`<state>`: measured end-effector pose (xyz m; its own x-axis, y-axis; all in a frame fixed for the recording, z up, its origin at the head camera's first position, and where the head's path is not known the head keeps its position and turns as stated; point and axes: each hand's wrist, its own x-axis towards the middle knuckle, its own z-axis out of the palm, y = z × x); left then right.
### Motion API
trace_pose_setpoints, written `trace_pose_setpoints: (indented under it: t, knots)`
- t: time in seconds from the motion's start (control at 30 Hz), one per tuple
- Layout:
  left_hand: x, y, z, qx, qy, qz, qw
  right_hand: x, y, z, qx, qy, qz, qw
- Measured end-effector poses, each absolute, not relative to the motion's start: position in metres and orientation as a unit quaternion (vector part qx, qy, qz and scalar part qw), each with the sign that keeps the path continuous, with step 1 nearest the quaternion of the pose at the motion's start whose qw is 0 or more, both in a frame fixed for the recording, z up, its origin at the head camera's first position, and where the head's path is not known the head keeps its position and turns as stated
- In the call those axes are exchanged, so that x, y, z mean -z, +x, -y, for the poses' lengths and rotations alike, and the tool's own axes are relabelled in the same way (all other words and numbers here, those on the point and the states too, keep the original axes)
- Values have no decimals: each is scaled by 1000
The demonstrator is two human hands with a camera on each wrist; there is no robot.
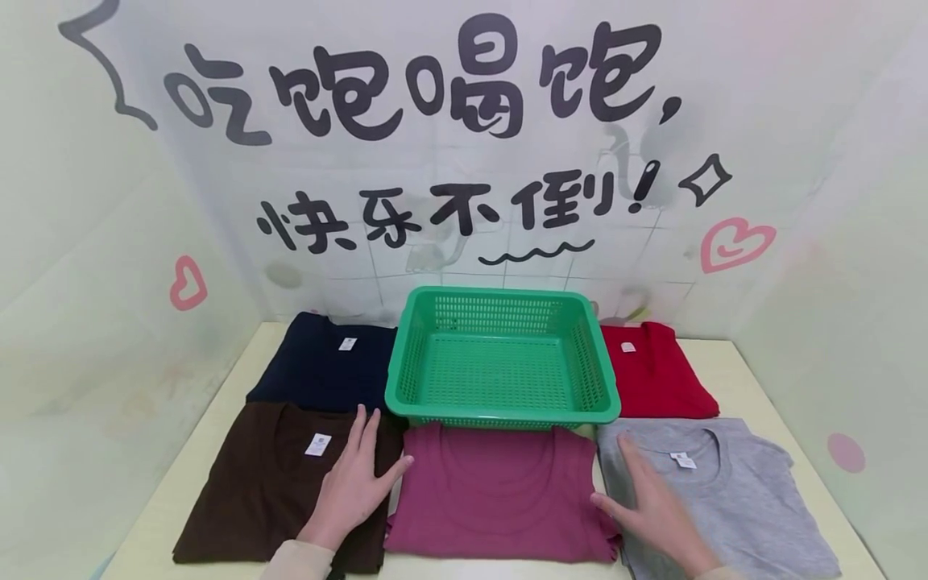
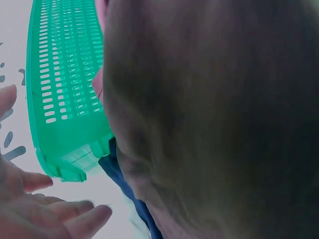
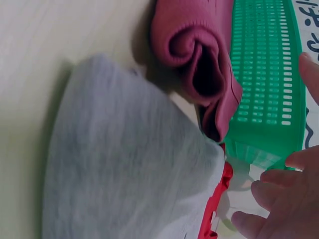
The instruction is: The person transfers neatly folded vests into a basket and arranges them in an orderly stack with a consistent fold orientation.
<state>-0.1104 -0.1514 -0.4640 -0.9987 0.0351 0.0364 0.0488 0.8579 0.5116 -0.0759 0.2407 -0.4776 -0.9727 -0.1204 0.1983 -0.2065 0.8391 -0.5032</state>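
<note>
My left hand (image 1: 354, 489), fingers spread, is over the right part of a folded brown shirt (image 1: 239, 499), its thumb pointing toward the folded plum shirt (image 1: 500, 495). My right hand (image 1: 652, 511) is over the left side of a folded grey shirt (image 1: 754, 515), the thumb near the plum shirt's right edge. Neither hand holds anything. In the right wrist view, the plum shirt (image 3: 174, 37) shows its rolled side fold beside the grey shirt (image 3: 129, 149). Brown cloth (image 2: 209, 119) fills much of the left wrist view.
Behind the plum shirt stands a green perforated basket (image 1: 500, 417) with nothing in it. A folded navy shirt (image 1: 312, 370) lies left of it and a folded red shirt (image 1: 663, 379) right of it. Printed sheeting (image 1: 471, 177) rises behind and along both sides of the table.
</note>
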Motion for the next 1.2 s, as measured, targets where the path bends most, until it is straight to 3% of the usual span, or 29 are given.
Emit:
trace_pose_setpoints:
  t: [0.23, 0.5, 0.77, 0.93, 1.2]
  knots:
    - [470, -103, 145, 307, -19, 951, 26, 483, -69, -233, -281, 88, 951, 91]
    - [482, -97, 134, 352, -39, 934, 53, 487, -66, -222, -306, 72, 947, 63]
    - [488, -90, 120, 378, -25, 924, 50, 496, -61, -213, -316, 84, 938, 110]
    - [489, -88, 113, 380, -32, 924, 44, 502, -62, -209, -314, 88, 937, 129]
    - [490, -85, 105, 383, -35, 923, -8, 506, -61, -201, -322, 89, 938, 91]
